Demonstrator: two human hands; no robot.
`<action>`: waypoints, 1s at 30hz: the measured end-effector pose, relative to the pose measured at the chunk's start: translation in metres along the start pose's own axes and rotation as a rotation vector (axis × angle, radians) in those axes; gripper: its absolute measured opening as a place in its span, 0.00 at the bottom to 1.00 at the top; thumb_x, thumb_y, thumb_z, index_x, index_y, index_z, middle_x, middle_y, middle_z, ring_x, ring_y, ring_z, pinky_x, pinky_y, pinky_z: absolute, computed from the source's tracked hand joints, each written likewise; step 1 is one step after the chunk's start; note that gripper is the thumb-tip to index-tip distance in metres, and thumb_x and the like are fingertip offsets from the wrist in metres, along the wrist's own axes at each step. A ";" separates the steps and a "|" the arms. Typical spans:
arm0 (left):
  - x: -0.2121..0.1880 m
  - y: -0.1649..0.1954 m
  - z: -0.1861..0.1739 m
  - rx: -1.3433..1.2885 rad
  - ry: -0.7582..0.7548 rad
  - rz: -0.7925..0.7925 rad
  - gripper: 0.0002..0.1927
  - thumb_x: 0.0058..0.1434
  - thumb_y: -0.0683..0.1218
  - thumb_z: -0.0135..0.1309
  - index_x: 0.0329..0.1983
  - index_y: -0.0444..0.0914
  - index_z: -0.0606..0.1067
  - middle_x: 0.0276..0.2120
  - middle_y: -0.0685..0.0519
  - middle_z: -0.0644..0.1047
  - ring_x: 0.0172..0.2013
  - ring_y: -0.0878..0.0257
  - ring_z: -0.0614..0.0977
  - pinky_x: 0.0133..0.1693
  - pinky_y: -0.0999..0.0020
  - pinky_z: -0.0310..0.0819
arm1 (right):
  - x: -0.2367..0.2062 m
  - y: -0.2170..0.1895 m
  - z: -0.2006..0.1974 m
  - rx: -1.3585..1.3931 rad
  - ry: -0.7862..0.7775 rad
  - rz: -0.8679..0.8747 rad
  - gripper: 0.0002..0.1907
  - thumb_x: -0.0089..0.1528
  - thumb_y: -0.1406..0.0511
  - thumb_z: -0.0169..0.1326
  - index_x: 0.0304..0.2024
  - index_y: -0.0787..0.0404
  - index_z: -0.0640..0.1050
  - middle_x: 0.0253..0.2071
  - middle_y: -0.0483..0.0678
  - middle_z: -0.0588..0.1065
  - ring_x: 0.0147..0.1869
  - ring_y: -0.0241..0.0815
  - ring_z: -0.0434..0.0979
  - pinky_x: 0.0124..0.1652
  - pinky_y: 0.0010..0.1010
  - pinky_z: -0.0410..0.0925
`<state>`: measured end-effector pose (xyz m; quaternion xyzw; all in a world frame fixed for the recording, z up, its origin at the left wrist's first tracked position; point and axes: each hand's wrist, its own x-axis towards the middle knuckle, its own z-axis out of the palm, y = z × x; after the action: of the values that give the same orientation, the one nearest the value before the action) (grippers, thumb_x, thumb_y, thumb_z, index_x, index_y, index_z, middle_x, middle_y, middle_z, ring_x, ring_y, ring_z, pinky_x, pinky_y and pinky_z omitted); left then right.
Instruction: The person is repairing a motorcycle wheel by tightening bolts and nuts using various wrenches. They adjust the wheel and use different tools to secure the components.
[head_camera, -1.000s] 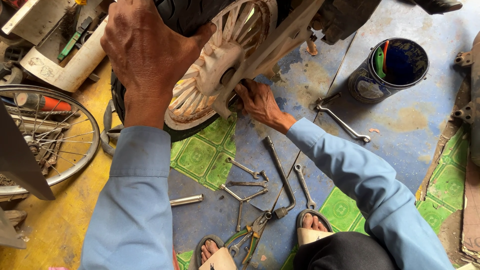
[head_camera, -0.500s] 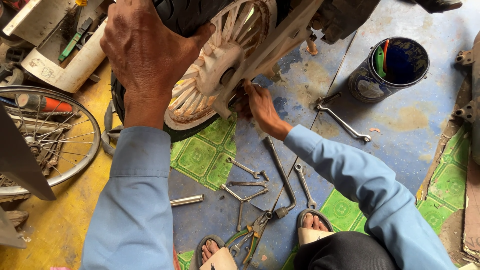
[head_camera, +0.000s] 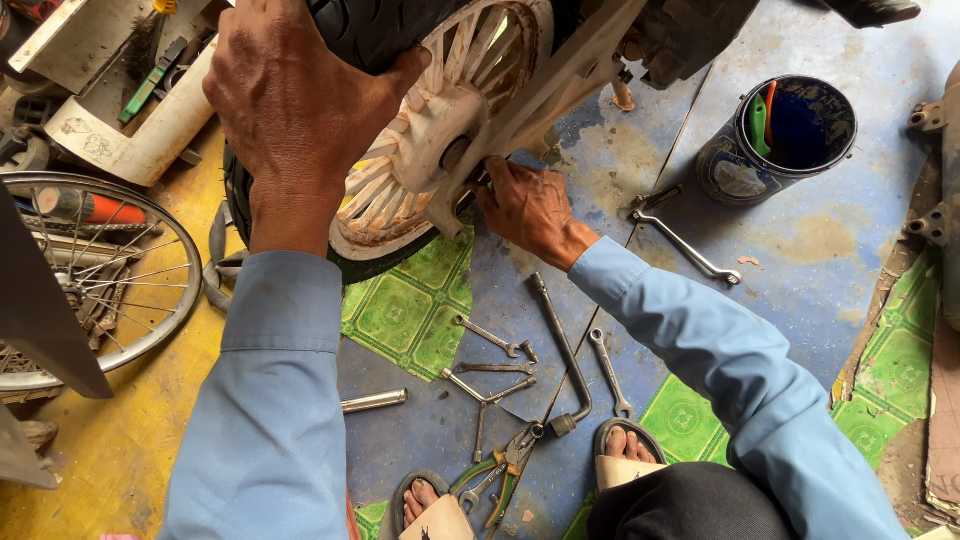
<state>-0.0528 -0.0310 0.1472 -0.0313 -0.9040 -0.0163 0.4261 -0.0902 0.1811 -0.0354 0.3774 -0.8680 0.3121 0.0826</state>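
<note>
**Two hands on a scooter wheel, tools spread on the floor below**

The left hand (head_camera: 300, 100) lies spread over the top of the black tyre (head_camera: 370, 30), fingers (head_camera: 400, 75) curled over the tread and pressing on it, so it is grasping the tyre rather than hanging loose. The right hand (head_camera: 527, 208) is at the hub of the white spoked wheel (head_camera: 430, 130), at about 4 o'clock from the wheel's centre; its fingers are bunched tight against the axle end where the pale swing arm (head_camera: 560, 80) meets the hub, and whether they pinch a nut or a small tool cannot be told (the fingertips are hidden by the hand itself).

The wheel fills the upper middle of the view, held off the blue floor (head_camera: 800, 250). At 6 o'clock from the right hand lies a long L-shaped socket wrench (head_camera: 562, 350), with several small spanners (head_camera: 490, 370) and a pair of green-handled pliers (head_camera: 510, 460) just beside it, near the person's sandalled feet (head_camera: 625, 455). At 3 o'clock from the right hand a double-ended ring spanner (head_camera: 685, 245) rests on the floor, and at 2 o'clock stands a blue can (head_camera: 775, 145) holding tools. Green patterned cardboard (head_camera: 405, 310) sits under the wheel. At 9 o'clock a bicycle wheel (head_camera: 90, 280) lies on the yellow floor (head_camera: 130, 450).
</note>
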 end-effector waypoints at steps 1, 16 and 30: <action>0.000 0.000 0.000 0.008 -0.010 -0.007 0.33 0.50 0.63 0.77 0.43 0.37 0.77 0.33 0.46 0.79 0.33 0.47 0.82 0.30 0.50 0.77 | 0.000 0.001 0.001 -0.011 0.024 -0.034 0.12 0.67 0.62 0.57 0.45 0.66 0.75 0.33 0.57 0.80 0.26 0.53 0.79 0.25 0.41 0.72; -0.006 -0.002 0.006 0.046 -0.077 -0.071 0.35 0.52 0.67 0.74 0.46 0.36 0.78 0.35 0.46 0.79 0.34 0.45 0.82 0.33 0.43 0.74 | -0.001 0.011 0.022 0.120 0.082 -0.036 0.10 0.69 0.64 0.53 0.39 0.67 0.74 0.19 0.52 0.73 0.16 0.45 0.70 0.20 0.38 0.64; -0.002 0.003 -0.001 0.056 -0.053 -0.065 0.36 0.50 0.67 0.75 0.45 0.35 0.77 0.34 0.43 0.79 0.34 0.42 0.82 0.34 0.41 0.74 | 0.007 -0.002 0.049 1.444 0.127 0.959 0.14 0.69 0.63 0.50 0.32 0.65 0.75 0.19 0.45 0.68 0.16 0.35 0.61 0.17 0.31 0.58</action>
<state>-0.0507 -0.0286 0.1463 0.0095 -0.9155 -0.0039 0.4021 -0.0890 0.1461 -0.0700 -0.0871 -0.5167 0.8080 -0.2694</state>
